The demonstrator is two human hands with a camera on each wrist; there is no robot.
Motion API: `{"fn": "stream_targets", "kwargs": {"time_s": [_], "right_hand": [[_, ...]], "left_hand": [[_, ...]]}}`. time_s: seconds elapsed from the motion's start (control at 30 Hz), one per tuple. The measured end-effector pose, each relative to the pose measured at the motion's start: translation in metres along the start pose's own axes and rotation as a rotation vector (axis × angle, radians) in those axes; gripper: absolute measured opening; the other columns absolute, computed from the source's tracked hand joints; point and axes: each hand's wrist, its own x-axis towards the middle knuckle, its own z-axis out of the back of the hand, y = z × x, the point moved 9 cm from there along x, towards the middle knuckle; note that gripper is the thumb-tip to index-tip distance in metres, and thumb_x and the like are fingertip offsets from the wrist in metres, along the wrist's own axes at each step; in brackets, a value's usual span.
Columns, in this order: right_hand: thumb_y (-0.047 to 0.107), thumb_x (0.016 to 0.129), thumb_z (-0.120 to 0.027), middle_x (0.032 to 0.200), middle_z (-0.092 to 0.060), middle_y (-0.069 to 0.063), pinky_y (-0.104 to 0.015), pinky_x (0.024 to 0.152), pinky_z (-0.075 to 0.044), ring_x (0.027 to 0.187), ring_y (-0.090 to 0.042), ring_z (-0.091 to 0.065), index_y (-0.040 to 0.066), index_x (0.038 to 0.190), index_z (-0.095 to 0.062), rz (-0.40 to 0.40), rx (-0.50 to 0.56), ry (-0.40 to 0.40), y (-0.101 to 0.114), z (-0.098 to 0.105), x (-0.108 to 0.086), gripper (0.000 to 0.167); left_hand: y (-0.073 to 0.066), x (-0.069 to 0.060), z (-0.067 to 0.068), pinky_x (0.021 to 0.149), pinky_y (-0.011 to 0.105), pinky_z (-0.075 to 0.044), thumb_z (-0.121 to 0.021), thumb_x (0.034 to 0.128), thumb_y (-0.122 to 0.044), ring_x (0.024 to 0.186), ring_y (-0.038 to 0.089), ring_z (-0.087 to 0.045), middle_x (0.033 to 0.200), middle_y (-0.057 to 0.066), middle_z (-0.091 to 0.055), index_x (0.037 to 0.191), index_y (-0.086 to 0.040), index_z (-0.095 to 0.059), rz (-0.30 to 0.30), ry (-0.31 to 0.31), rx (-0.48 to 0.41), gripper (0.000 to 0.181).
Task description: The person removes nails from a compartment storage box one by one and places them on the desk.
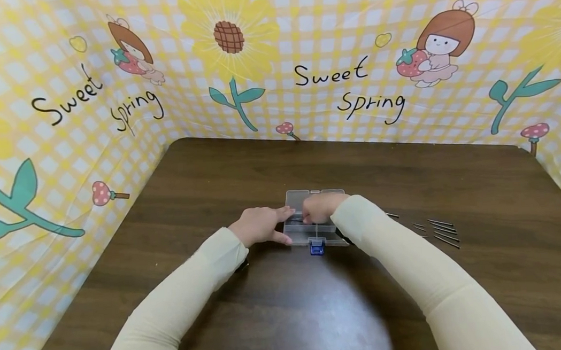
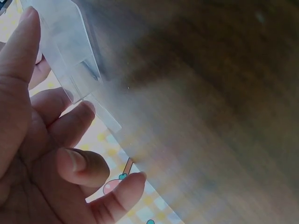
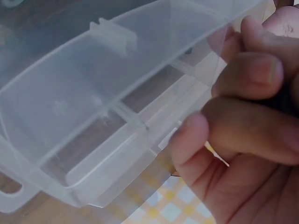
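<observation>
A clear plastic divided box (image 1: 330, 241) stands with its lid (image 1: 293, 198) raised at the back and a blue latch (image 1: 316, 247) at the front. My left hand (image 1: 260, 224) holds the box's left end, thumb at the front corner and index finger farther back; in the left wrist view its other fingers are loosely bent. Bent over the back compartments is my right hand (image 1: 322, 208), its fingers curled. Anything between its fingertips is hidden. Some dark thin pieces (image 1: 294, 220) lie in the back-left compartment. In the right wrist view, bent fingers (image 3: 247, 74) sit close beside the clear plastic.
Several thin metal nails (image 1: 445, 232) lie on the brown wooden table (image 1: 269, 309) right of the box, with shorter ones (image 1: 418, 226) beside them. Another nail (image 1: 393, 215) shows near the right sleeve. A yellow checked cloth (image 1: 301, 45) hangs along the table's back and sides.
</observation>
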Motion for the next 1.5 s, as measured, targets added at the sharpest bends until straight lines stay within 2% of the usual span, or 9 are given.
{"fn": "stream_targets", "kwargs": {"time_s": [0.2,0.4,0.53,0.73,0.87,1.0,1.13,1.37,1.5], "right_hand": [[0.02,0.098,-0.055,0.07,-0.053,0.0,-0.029,0.067,-0.042,0.064,-0.014,-0.047,0.004,0.089,-0.071,-0.034,0.025,0.017,-0.005,0.0,-0.001,0.025],[0.021,0.093,-0.064,0.079,-0.061,0.0,-0.027,0.068,-0.044,0.069,-0.012,-0.051,0.003,0.096,-0.072,-0.02,0.077,0.059,-0.009,-0.004,-0.005,0.02],[0.018,0.092,-0.065,0.08,-0.063,-0.001,-0.027,0.068,-0.044,0.07,-0.012,-0.052,0.002,0.092,-0.071,-0.001,0.091,0.055,-0.01,-0.002,-0.006,0.017],[0.018,0.092,-0.066,0.073,-0.056,0.003,-0.023,0.061,-0.04,0.066,-0.01,-0.048,0.004,0.086,-0.068,-0.014,0.141,0.046,-0.013,-0.003,-0.005,0.015],[0.016,0.092,-0.064,0.07,-0.054,0.003,-0.023,0.058,-0.038,0.063,-0.01,-0.046,0.004,0.084,-0.068,0.013,0.152,0.029,-0.011,-0.001,-0.005,0.015],[0.013,0.093,-0.061,0.073,-0.058,0.002,-0.022,0.058,-0.039,0.063,-0.01,-0.047,0.002,0.088,-0.072,0.044,0.162,0.0,-0.009,0.003,-0.006,0.016],[0.013,0.093,-0.06,0.075,-0.06,0.001,-0.022,0.058,-0.039,0.063,-0.01,-0.047,0.002,0.092,-0.073,0.058,0.167,-0.019,-0.01,0.006,-0.008,0.017],[0.014,0.091,-0.06,0.073,-0.056,0.004,-0.022,0.059,-0.039,0.065,-0.009,-0.046,0.003,0.088,-0.072,0.076,0.146,-0.039,-0.019,0.003,-0.017,0.016],[0.013,0.09,-0.06,0.072,-0.056,0.004,-0.023,0.06,-0.039,0.065,-0.01,-0.046,0.004,0.085,-0.07,0.081,0.166,-0.054,-0.024,0.003,-0.025,0.015]], "left_hand": [[-0.003,0.001,0.003,0.062,0.036,-0.048,-0.067,0.0806,-0.055,0.125,0.025,-0.051,0.152,-0.002,-0.034,0.149,-0.02,-0.037,-0.01,-0.012,-0.015,0.082],[-0.003,0.004,0.001,0.056,0.031,-0.044,-0.067,0.0798,-0.056,0.124,0.024,-0.052,0.151,-0.002,-0.034,0.149,-0.02,-0.037,-0.012,-0.01,-0.015,0.083],[-0.004,0.003,0.003,0.056,0.031,-0.044,-0.067,0.0795,-0.055,0.125,0.024,-0.051,0.151,-0.002,-0.035,0.149,-0.02,-0.038,-0.014,-0.018,-0.02,0.083],[-0.005,0.002,0.003,0.066,0.037,-0.05,-0.067,0.0803,-0.055,0.126,0.025,-0.05,0.151,-0.001,-0.034,0.149,-0.019,-0.038,-0.019,-0.015,-0.016,0.083],[-0.003,0.003,0.003,0.063,0.035,-0.048,-0.066,0.0804,-0.055,0.127,0.025,-0.049,0.152,-0.002,-0.033,0.149,-0.019,-0.037,-0.01,-0.01,-0.016,0.083],[-0.002,0.003,0.001,0.06,0.033,-0.046,-0.066,0.0804,-0.056,0.127,0.024,-0.049,0.152,-0.003,-0.033,0.15,-0.02,-0.036,-0.002,-0.003,-0.019,0.083],[-0.002,0.001,0.001,0.065,0.037,-0.049,-0.067,0.08,-0.056,0.126,0.024,-0.05,0.152,-0.002,-0.034,0.149,-0.02,-0.037,0.001,-0.008,-0.019,0.083],[-0.004,0.0,0.001,0.08,0.043,-0.049,-0.067,0.0803,-0.056,0.127,0.025,-0.049,0.152,-0.001,-0.034,0.149,-0.019,-0.038,-0.001,-0.01,-0.021,0.083],[-0.001,-0.002,0.001,0.084,0.045,-0.048,-0.067,0.0803,-0.056,0.128,0.025,-0.048,0.152,-0.001,-0.034,0.149,-0.02,-0.037,0.007,-0.012,-0.023,0.083]]}}
